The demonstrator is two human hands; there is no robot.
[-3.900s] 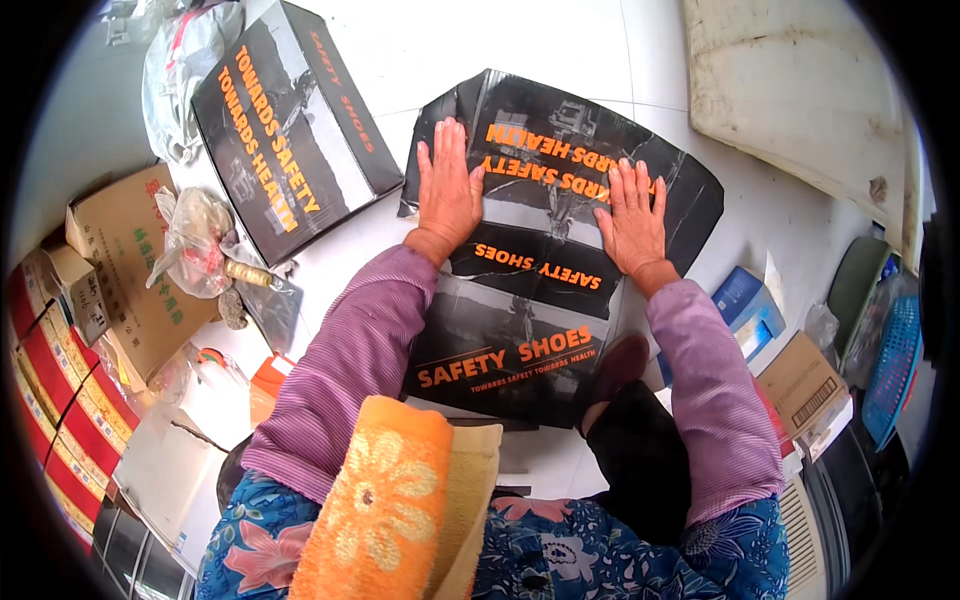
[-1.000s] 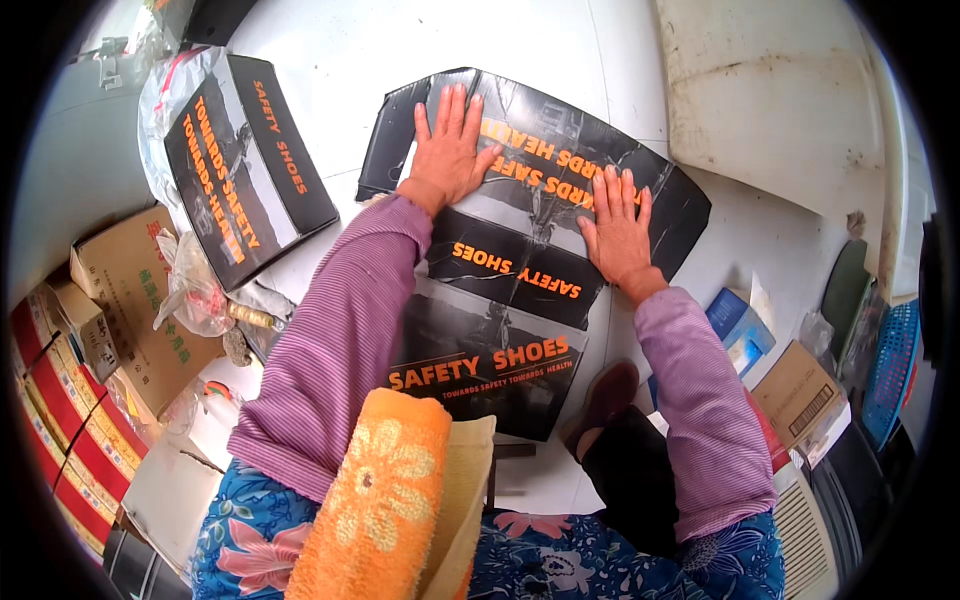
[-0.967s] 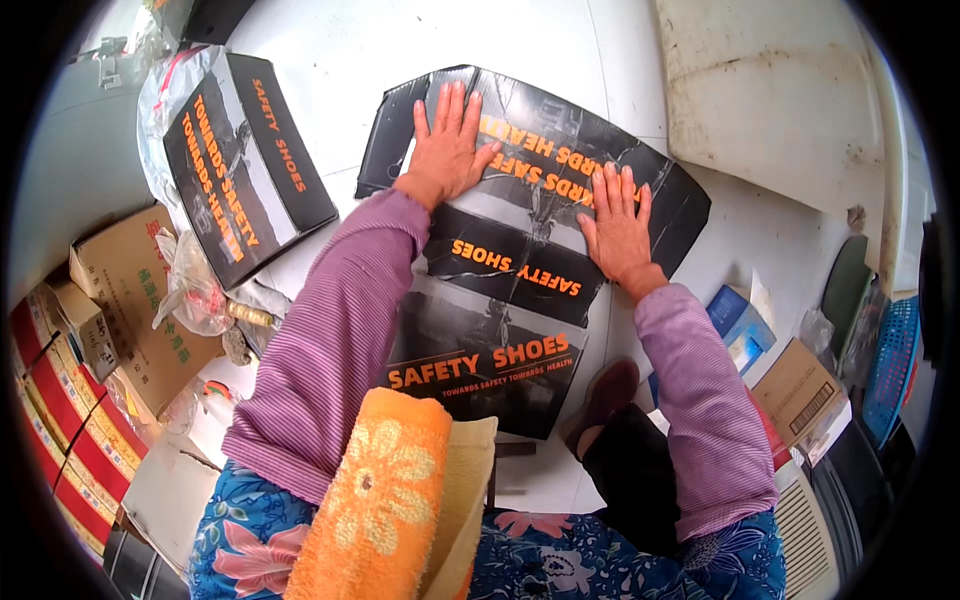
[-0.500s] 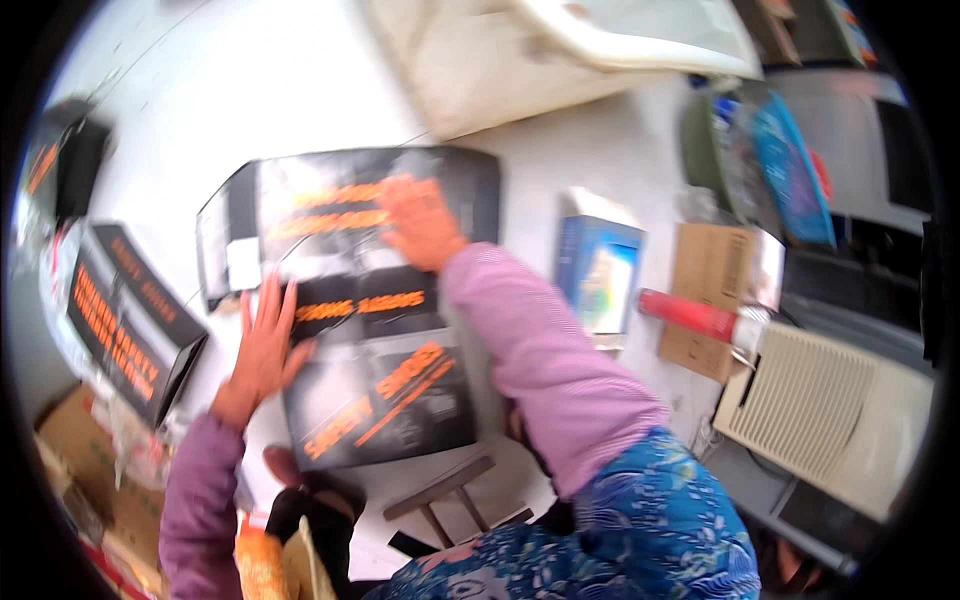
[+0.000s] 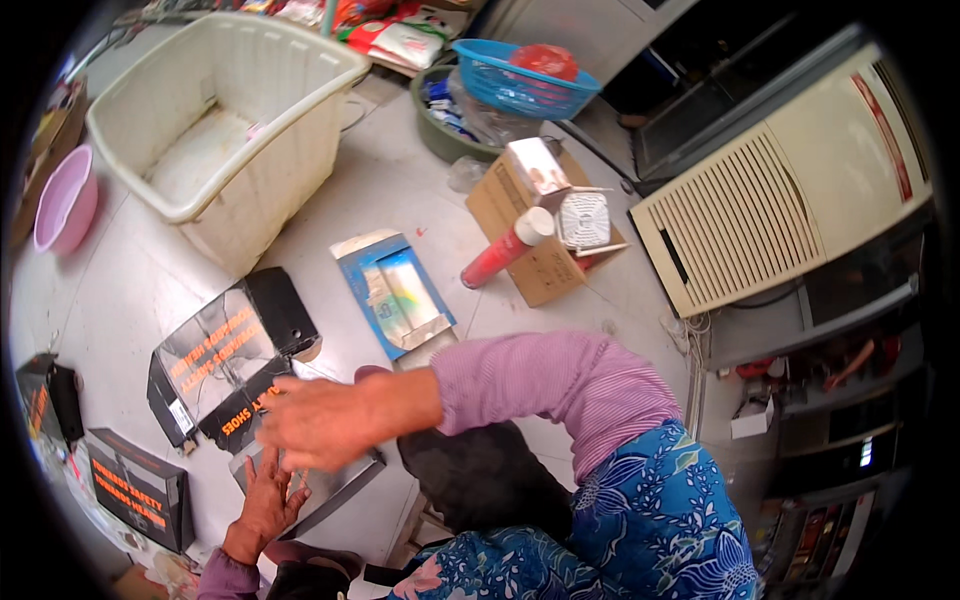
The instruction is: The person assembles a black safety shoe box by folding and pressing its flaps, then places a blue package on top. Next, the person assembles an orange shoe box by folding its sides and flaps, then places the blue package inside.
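An unfolded shoe box [image 5: 215,360] of black and grey cardboard with orange lettering lies on the floor at the left. Its dark side flap [image 5: 280,308] stands out on the far right side. My right hand [image 5: 330,418] reaches left across the near part of the box, fingers stretched out and slightly blurred. Below it, my left hand [image 5: 266,512] rests at the box's near panel with its fingers spread. The fingertips of both hands come close together. Part of the near panel is hidden beneath my hands, and I see nothing held in either one.
A closed black shoe box [image 5: 140,490] lies at the left. Beyond stand a large cream tub [image 5: 290,180] and a pink basin [image 5: 67,205]. A blue carton [image 5: 395,300], a red-and-white canister [image 5: 500,255], a brown carton [image 5: 545,285], a blue basket [image 5: 500,85] and a beige slatted appliance [image 5: 740,215] lie farther right.
The view has swung right, so the tub and appliance show more fully. My right hand has moved from the box's far panel toward me, near my left hand. The box's far side flap now stands out.
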